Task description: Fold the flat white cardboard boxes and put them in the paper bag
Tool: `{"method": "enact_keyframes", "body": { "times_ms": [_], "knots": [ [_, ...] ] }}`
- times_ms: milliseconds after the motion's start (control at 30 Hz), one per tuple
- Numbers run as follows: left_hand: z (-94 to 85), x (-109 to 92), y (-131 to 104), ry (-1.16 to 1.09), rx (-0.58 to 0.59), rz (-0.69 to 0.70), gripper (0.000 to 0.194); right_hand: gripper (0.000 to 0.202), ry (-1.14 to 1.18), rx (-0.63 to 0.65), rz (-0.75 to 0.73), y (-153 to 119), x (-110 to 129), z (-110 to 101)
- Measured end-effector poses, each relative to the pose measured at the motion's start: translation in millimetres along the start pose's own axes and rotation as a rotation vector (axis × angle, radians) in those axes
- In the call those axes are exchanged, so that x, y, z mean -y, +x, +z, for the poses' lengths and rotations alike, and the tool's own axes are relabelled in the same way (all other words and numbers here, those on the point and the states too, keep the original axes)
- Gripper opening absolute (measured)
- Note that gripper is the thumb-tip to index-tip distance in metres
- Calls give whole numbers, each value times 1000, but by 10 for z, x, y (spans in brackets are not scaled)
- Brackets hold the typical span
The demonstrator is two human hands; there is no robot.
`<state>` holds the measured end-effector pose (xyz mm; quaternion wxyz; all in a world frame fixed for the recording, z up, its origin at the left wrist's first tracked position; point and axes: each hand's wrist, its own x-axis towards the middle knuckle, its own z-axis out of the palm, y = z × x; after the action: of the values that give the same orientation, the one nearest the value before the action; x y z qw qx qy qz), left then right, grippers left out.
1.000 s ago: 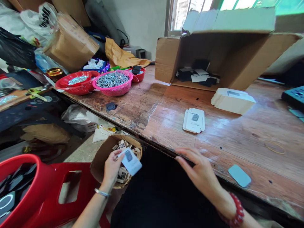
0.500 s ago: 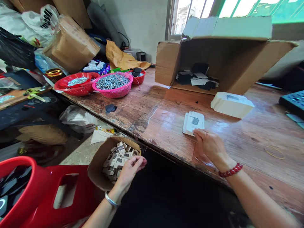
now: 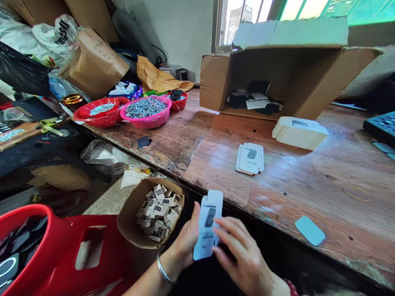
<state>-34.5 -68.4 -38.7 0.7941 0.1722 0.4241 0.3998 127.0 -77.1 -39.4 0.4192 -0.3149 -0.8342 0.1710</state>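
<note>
A flattened white carton printed "MAGNETIC" is gripped by my left hand, thumb along its left edge, just off the table's front edge. My right hand is at the carton's right side, fingers stretched and apart, fingertips touching or nearly touching it. A small pile of matching flat cartons lies on the table beyond my hands. To the left of my left hand, a cardboard box holds many small folded cartons.
On the wooden table stand a taller carton stack, a large open cardboard box and a pink basket of metal parts. A pale rounded piece lies at right. A red stool is lower left.
My right hand has left the pile on the table and come down to my left hand. A flat carton is now in my left hand. The pale rounded piece on the table has come into sight.
</note>
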Motion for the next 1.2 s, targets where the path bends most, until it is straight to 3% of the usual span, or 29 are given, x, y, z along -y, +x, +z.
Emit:
{"method": "enact_keyframes", "body": {
  "times_ms": [100, 200, 300, 433, 500, 600, 667, 833, 1000, 1100, 1200],
  "knots": [
    [11, 96, -80, 125, -13, 2, 76, 29, 23, -65, 239, 91, -106, -14],
    [20, 165, -137, 219, -25, -24, 79, 11, 99, 63, 412, 160, -157, -52],
    [11, 224, -168, 296, 7, -28, 78, 16, 155, 210, 561, 178, -159, -88],
    [-50, 303, -132, 294, 28, -12, 68, 19, 203, 337, 556, 139, -142, -121],
    [-110, 330, -76, 269, -14, 2, 66, 26, 212, 305, 522, 96, -137, -111],
    [-205, 345, 7, 230, -145, 87, 65, 8, 195, 36, 597, 14, -140, -38],
    [-240, 348, 36, 208, -215, 163, 64, 29, 262, -83, 716, -42, -144, 40],
    [-261, 379, 29, 235, -195, 254, 60, 34, 710, 186, 876, -181, -126, 231],
    [-368, 404, 12, 382, -203, 289, 45, 43, 461, 108, 849, -340, -125, 357],
    [-426, 403, 2, 389, -208, 275, 42, 42, 508, 135, 866, -398, -140, 387],
    [-438, 414, -13, 304, -207, 280, 51, 32, 616, 20, 895, -432, -158, 374]
  ]
}}
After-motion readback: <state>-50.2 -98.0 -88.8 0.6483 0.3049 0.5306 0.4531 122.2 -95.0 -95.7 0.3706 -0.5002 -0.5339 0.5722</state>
